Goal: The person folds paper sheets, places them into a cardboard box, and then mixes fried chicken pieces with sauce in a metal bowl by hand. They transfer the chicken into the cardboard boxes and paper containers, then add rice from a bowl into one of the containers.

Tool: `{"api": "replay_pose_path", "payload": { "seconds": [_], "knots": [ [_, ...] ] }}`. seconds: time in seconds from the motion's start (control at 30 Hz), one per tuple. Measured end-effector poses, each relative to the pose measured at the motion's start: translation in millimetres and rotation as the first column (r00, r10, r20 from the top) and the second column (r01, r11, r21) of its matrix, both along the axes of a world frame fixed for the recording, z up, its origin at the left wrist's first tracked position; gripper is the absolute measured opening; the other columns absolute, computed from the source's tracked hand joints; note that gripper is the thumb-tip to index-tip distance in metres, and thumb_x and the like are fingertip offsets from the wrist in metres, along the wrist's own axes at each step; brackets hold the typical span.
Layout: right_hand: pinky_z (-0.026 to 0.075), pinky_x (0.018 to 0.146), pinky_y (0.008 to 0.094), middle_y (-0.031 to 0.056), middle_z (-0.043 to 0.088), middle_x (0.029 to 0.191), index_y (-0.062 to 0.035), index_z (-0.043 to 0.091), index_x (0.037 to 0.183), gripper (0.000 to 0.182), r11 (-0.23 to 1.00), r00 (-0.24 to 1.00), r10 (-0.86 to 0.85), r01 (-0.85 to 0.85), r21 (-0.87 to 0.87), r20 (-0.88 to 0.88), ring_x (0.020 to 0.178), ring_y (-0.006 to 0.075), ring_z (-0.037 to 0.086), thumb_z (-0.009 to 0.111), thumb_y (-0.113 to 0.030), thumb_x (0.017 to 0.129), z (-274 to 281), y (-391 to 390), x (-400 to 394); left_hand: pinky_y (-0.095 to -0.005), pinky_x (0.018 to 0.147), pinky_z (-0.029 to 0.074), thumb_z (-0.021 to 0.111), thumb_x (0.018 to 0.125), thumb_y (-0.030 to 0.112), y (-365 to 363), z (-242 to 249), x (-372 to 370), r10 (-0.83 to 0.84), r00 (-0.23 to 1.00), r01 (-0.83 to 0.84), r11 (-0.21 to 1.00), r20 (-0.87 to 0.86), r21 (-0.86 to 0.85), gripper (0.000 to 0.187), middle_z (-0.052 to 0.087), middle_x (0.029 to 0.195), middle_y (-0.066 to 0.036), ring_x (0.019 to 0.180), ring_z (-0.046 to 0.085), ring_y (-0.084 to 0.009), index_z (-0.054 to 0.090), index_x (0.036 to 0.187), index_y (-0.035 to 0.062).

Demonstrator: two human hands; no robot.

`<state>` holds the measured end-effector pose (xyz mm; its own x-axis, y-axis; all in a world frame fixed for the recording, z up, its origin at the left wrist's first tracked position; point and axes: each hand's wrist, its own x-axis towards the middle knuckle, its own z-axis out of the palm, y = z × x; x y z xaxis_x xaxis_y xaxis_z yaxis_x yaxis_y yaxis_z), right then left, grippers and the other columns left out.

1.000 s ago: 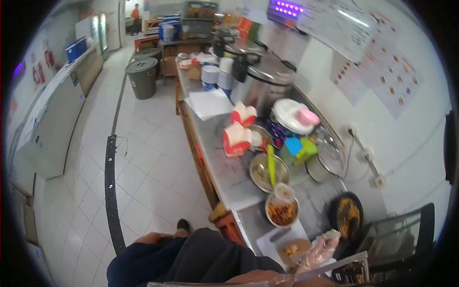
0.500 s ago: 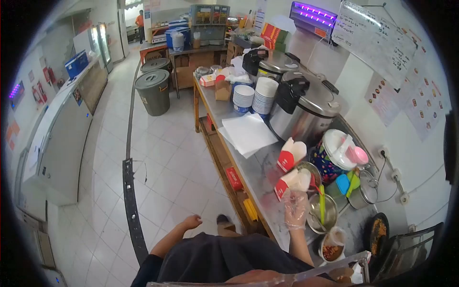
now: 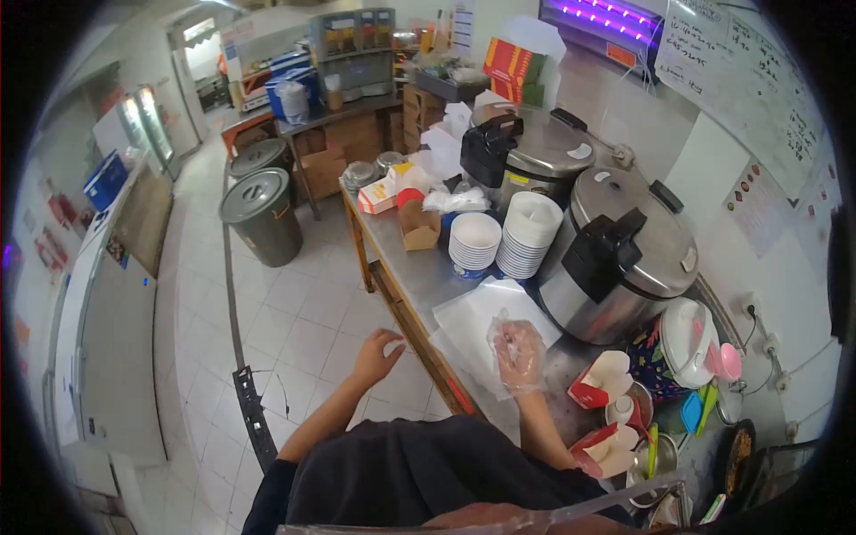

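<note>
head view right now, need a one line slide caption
Gloved right hand over white paper on a metal counter, near stacked bowls and two large cookers.

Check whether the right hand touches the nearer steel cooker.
Apart: the head view shows white paper between the gloved right hand and the nearer steel cooker.

On the whiteboard at two o'clock, handwritten rows run; "40" and "95" seem readable, the rest unclear. Print on the red-and-yellow box at one o'clock, the paper notice at twelve and the poster near three is too small or blurred to read.
</note>
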<state>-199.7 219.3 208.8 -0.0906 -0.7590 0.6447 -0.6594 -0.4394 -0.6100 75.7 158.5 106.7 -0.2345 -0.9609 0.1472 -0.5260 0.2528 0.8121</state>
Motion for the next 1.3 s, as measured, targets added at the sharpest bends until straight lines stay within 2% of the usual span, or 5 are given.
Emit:
{"api": "replay_pose_path", "payload": {
  "seconds": [0.3, 0.53, 0.97, 1.03, 1.3],
  "knots": [
    [0.047, 0.065, 0.0343, 0.0122, 0.061, 0.083, -0.0038, 0.059, 0.087, 0.012, 0.984, 0.982, -0.167, 0.160, 0.084, 0.087, 0.071, 0.0257, 0.059, 0.063, -0.005, 0.077, -11, -99, 47, -0.0417, 0.085, 0.042, 0.061, 0.078, 0.013, -252, 64, -69, -0.174, 0.961, 0.275, 0.717, 0.217, -0.641, 0.030, 0.054, 0.116, -0.008, 0.104, 0.051, -0.0276, 0.061, 0.107, 0.0054],
    [0.047, 0.067, 0.0365, 0.0154, 0.061, 0.082, -0.0016, 0.059, 0.089, 0.012, 0.754, 0.771, -0.629, 0.573, 0.321, 0.098, 0.072, 0.0293, 0.060, 0.061, -0.007, 0.079, -35, -96, 86, -0.0389, 0.084, 0.037, 0.061, 0.076, 0.017, -367, 65, -109, -0.268, 0.817, 0.564, 0.556, 0.510, -0.611, 0.022, 0.059, 0.101, -0.001, 0.097, 0.051, -0.0213, 0.066, 0.097, 0.0116],
    [0.046, 0.066, 0.0365, 0.0166, 0.062, 0.083, -0.0003, 0.060, 0.089, 0.015, 0.357, 0.360, -0.931, 0.870, 0.340, 0.056, 0.073, 0.0299, 0.060, 0.059, -0.012, 0.081, -18, -66, 166, -0.0396, 0.072, 0.041, 0.068, 0.075, 0.019, -430, 115, -116, -0.710, 0.703, 0.686, 0.668, 0.026, -0.288, 0.011, 0.064, 0.076, -0.008, 0.076, 0.059, -0.0274, 0.065, 0.074, 0.0080],
    [0.046, 0.066, 0.0364, 0.0166, 0.061, 0.083, -0.0001, 0.061, 0.089, 0.015, 0.322, 0.313, -0.946, 0.870, 0.374, 0.086, 0.073, 0.0297, 0.060, 0.059, -0.013, 0.081, -21, -67, 173, -0.0395, 0.065, 0.044, 0.061, 0.081, 0.012, -438, 128, -113, -0.657, 0.739, 0.594, 0.533, 0.147, -0.602, 0.006, 0.065, 0.079, -0.011, 0.073, 0.060, -0.0316, 0.063, 0.083, 0.0064],
    [0.046, 0.070, 0.0386, 0.0178, 0.061, 0.086, 0.0009, 0.062, 0.090, 0.018, 0.308, 0.367, -0.927, 0.867, 0.393, -0.083, 0.077, 0.0304, 0.060, 0.059, -0.016, 0.083, 3, -102, 189, -0.0296, 0.068, 0.046, 0.052, 0.089, 0.007, -436, 164, -107, -0.601, 0.757, 0.211, 0.597, -0.257, -0.774, 0.007, 0.059, 0.091, -0.013, 0.074, 0.056, -0.0221, 0.054, 0.091, 0.0004]
  ]
}}
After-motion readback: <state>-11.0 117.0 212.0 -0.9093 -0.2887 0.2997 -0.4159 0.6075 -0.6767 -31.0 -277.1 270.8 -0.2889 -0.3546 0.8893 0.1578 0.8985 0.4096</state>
